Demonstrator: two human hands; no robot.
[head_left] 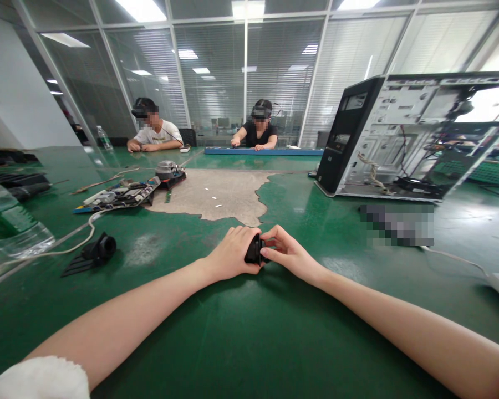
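Your left hand (233,252) clasps a small black part (253,250); your right hand (290,255) pinches it; not yet set down. Computer case (393,130) open, circuit board (118,197) outside.

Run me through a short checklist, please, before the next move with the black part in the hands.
1. Left hand holding the black part: ok, wrapped around it.
2. Right hand on the part: ok, at its right side.
3. Part undamaged: cannot tell, the hands cover much of it.
4. Computer case clear of the hands: ok, standing apart, beyond and right.
5. Green table covering intact: not ok, a bare patch shows beyond the hands.
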